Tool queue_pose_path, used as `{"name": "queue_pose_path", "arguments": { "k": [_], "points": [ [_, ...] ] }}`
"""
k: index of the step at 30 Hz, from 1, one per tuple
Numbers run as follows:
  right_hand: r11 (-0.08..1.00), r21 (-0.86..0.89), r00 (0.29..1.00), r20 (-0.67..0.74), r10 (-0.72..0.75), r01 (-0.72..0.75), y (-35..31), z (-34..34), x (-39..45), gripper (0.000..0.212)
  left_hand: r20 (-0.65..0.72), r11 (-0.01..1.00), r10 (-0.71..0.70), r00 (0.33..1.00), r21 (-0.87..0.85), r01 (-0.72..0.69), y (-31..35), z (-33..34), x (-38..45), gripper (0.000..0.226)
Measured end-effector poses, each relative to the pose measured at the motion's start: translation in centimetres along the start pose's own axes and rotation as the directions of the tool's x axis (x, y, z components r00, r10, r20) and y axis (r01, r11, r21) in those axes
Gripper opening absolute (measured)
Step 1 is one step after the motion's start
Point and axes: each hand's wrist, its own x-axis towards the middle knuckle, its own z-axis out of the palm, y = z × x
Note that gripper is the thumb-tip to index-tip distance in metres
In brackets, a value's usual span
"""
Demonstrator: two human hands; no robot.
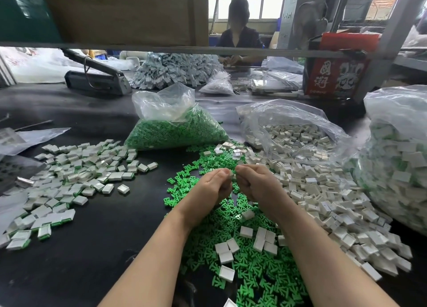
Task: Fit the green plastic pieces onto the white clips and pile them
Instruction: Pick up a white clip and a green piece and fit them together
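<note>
Nearby: green-piece bag (175,131), clip bag (291,131), finished pile (76,179).

Whatever the left hand (213,186) and right hand (255,184) pinch between them is mostly hidden by the curled fingers; only a sliver shows, too small to identify. Both forearms cut off at bottom edge. Big bag of assembled pieces (397,154) cut by right edge; person across the table (239,33) partly blocked by the shelf rail (161,49).

L hand (213,184) curled, pinching | R hand (255,182) curled, pinching | fingertips meet
</note>
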Motion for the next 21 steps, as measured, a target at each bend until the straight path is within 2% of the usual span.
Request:
{"name": "queue_pose_path", "arguments": {
  "k": [5, 7, 12, 21],
  "points": [
    [0.983, 0.174, 0.972, -0.233, -0.014, 0.056, -0.2, -2.4, -0.1, 0.049, -0.074, 1.000, 0.021, 0.997, -0.016, -0.022, -0.2, -1.2, 0.1, 0.040],
    [0.980, 0.184, 0.979, -0.201, -0.035, 0.072, -0.3, -2.5, -0.2, 0.050, -0.053, 0.999, 0.030, 0.998, -0.021, -0.032, -0.3, -0.9, 0.2, 0.041],
    [0.995, 0.036, 0.996, -0.019, -0.093, 0.093, -0.3, 0.0, 0.3, 0.045, -0.020, 0.998, 0.033, 0.999, -0.052, -0.034, -0.1, 0.0, 0.3, 0.036],
    [0.997, -0.052, 0.998, -0.023, -0.051, 0.050, -0.1, -0.2, 0.1, 0.046, -0.012, 0.997, 0.023, 1.000, -0.070, -0.024, 0.0, -0.4, 0.2, 0.038]
  ]
}}
